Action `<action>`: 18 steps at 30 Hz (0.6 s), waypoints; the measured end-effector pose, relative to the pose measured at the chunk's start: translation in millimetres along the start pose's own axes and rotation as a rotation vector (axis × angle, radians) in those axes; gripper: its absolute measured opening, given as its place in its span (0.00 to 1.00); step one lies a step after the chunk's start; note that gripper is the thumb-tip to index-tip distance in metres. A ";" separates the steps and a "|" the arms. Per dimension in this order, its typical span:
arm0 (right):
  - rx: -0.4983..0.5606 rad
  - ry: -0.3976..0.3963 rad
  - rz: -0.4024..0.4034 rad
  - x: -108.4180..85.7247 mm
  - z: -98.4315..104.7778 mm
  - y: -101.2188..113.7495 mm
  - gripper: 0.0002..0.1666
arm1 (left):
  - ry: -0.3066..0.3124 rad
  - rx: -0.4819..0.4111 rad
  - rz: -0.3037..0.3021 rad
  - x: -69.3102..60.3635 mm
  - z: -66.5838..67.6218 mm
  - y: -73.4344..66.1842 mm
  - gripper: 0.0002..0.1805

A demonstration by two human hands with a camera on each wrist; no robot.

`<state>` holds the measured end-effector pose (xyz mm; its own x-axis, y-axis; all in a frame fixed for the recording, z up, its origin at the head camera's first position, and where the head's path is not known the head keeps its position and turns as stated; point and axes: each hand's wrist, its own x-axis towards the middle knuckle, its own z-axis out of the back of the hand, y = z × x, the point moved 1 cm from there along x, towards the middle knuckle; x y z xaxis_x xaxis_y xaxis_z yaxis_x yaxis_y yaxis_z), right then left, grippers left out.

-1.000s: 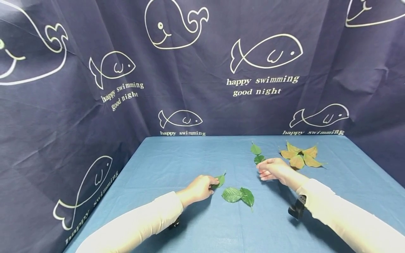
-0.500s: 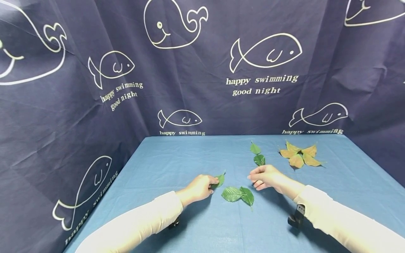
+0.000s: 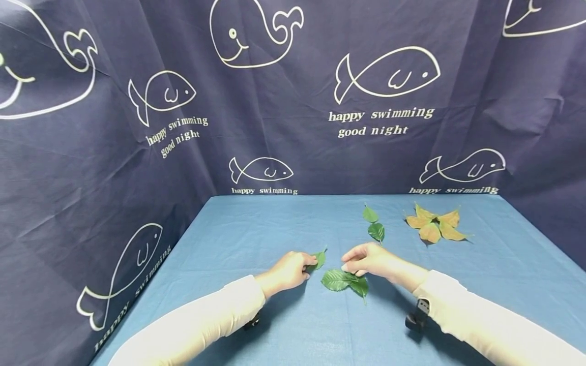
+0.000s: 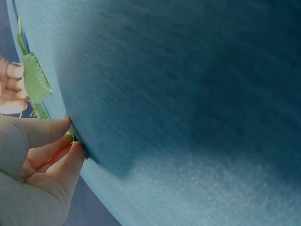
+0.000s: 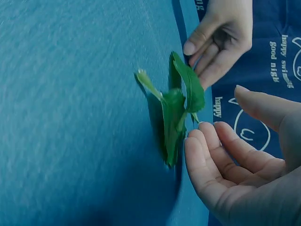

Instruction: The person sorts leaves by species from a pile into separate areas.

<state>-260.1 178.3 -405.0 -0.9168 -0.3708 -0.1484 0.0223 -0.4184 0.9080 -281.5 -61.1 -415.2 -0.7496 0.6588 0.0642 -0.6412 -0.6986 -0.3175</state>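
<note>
My left hand (image 3: 288,270) holds a green leaf (image 3: 319,261) at its near end, low on the blue table. In the left wrist view a sliver of green shows between the thumb and fingers of this left hand (image 4: 42,165). My right hand (image 3: 372,262) hovers at a pair of overlapping green leaves, above the left leaf (image 3: 335,280) and the right leaf (image 3: 359,286). In the right wrist view the thumb stands apart from the gently bent fingers (image 5: 200,162), with nothing between them; the fingertips are close beside the leaves.
Two more green leaves, an upper one (image 3: 370,214) and a lower one (image 3: 377,232), lie farther back. Several yellow-orange leaves (image 3: 430,233) form a flower-like ring at back right. A dark blue printed curtain (image 3: 293,117) stands behind the blue-covered table (image 3: 256,223).
My right hand has moved left and nearer, from beside the back green leaves to the overlapping pair. The left hand has stayed at its leaf.
</note>
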 end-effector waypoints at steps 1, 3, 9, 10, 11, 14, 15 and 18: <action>-0.012 0.004 0.002 0.1 -1.6 0.8 0.25 | 0.002 -0.002 0.003 0.1 0.0 0.1 0.22; -0.032 0.018 0.004 0.3 -4.6 1.6 0.24 | 0.008 -0.003 0.009 0.2 0.0 0.1 0.22; -0.072 0.041 0.029 1.2 -11.8 2.1 0.20 | 0.008 -0.010 0.000 -0.2 0.6 -0.1 0.21; -0.076 0.042 0.037 1.4 -13.4 1.9 0.19 | 0.004 -0.010 -0.004 -0.2 0.6 -0.1 0.21; -0.083 0.039 0.047 1.4 -15.1 2.1 0.18 | 0.000 -0.010 -0.008 -0.2 0.4 0.1 0.21; -0.114 0.026 0.059 1.5 -20.2 3.2 0.16 | -0.004 -0.011 -0.007 -0.1 0.2 0.5 0.21; -0.128 0.019 0.059 1.5 -21.5 3.7 0.14 | -0.006 -0.012 -0.007 -0.2 0.2 0.6 0.21; -0.164 0.010 0.053 0.4 -23.4 5.2 0.10 | 0.001 -0.021 0.005 -0.8 0.1 0.3 0.21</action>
<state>-251.0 156.5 -409.5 -0.9087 -0.4036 -0.1069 0.1358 -0.5278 0.8384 -281.1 -61.8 -415.2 -0.7529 0.6552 0.0618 -0.6336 -0.6962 -0.3375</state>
